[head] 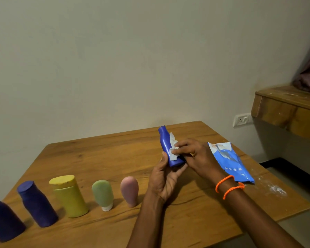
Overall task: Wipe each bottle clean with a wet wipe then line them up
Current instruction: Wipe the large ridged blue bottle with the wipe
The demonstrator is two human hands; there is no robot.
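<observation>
The blue bottle [166, 145] is held up above the counter [97, 158], tilted, its narrow top pointing away and slightly left, its base toward the person. The left hand [164, 178] grips it at the base: the thumb lies along the bottle's left side and the curled fingers [179, 170] wrap under the bottom end. A white wipe [173, 149] lies against the bottle's right side, from about mid-height down to near the base. The right hand [195, 156] pinches the wipe, its fingers bunched together and pressed onto the bottle through the cloth. Two orange bands [228, 185] circle the right wrist.

Just right of the right hand, partly hidden behind it, a blue wipe pack [231, 163] lies flat on the counter with its torn end toward the wall. White powdery specks [276, 189] mark the counter near its right edge.

To the left of the left forearm, five containers stand in a row along the near side of the counter, apart from each other: a pink tube [130, 191] nearest the arm, then a green tube [103, 194] on a white cap, a yellow bottle [69, 196], a dark bottle [37, 204], and a second dark bottle [3, 222] cut off by the frame's left edge.
</observation>
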